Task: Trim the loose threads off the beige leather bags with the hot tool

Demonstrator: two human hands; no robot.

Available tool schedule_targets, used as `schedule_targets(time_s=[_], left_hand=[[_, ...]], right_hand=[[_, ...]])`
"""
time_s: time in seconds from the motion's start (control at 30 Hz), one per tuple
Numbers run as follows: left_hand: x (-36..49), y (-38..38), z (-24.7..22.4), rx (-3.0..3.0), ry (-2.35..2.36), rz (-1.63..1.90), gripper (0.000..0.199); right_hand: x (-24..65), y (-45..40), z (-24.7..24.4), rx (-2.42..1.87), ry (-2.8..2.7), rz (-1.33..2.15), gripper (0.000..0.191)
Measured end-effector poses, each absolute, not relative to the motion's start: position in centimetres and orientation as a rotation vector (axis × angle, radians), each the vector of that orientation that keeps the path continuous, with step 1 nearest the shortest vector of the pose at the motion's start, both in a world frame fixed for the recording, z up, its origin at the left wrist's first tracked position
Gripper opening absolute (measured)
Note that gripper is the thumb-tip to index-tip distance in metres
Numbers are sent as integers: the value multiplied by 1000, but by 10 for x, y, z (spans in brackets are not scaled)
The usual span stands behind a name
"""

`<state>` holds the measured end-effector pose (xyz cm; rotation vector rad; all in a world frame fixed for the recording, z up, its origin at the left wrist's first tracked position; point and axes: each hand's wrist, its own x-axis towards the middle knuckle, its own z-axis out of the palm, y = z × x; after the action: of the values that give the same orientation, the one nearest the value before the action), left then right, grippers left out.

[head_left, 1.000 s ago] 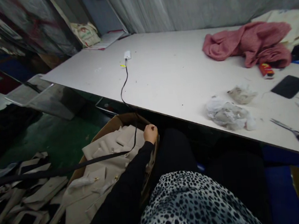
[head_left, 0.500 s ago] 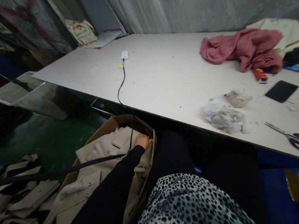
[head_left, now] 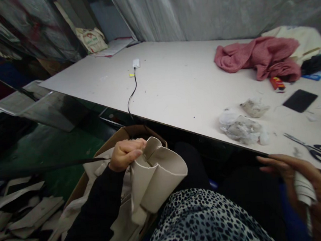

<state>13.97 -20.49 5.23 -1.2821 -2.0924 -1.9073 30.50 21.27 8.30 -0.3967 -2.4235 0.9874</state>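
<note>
My left hand (head_left: 126,154) is closed on the edge of a beige bag (head_left: 162,173), lifted above the cardboard box (head_left: 133,130). The bag's rim is folded in waves and its mouth gapes toward the right. More beige bags (head_left: 122,230) lie in the box, partly hidden behind my sleeve. On the right, my right hand (head_left: 317,192) is raised in front of the table edge, fingers pointing left. Held in its palm is a slim thing with a white wrapped handle (head_left: 303,188) and a thin end pointing down; its exact kind is unclear.
On the white table (head_left: 171,89) are scissors (head_left: 312,149), crumpled plastic (head_left: 243,127), a black pad (head_left: 300,100), a pink cloth (head_left: 259,56) and a white device (head_left: 136,63) with a black cord. Beige pieces (head_left: 30,212) lie on the floor at left.
My left hand has come up out of the box, bringing a beige bag with it. My right hand, out of sight before, has appeared at the right.
</note>
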Motion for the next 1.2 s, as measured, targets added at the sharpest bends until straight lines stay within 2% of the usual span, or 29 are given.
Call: schedule_targets(time_s=[0.13,0.23,0.37,0.53,0.63,1.03,1.2], left_hand=[[148,-161,85,-1307,-1610,-2308,51],[161,-119,98,-1351,-1629,-2341,50],[167,-81,115,-1486,-1813,-2169,49],[172,-48,127,-1571,-1910,-1939,46],[185,-35,129,-1585,-1903,-1888,44],[199,-32,120,-1279,-1652,-2232,41],[185,-48,121,-1494,-1521,-2530,33]], right_hand=[[281,164,73,-179,-2385,1561,24],[268,134,72,-86,-2318,1786,34],[259,120,73,-67,-2394,1776,38],[256,124,77,-149,-2504,1456,31],[256,127,77,-185,-2494,1383,33],[257,149,53,-198,-2300,1709,34],[260,152,57,-187,-2126,1963,34]])
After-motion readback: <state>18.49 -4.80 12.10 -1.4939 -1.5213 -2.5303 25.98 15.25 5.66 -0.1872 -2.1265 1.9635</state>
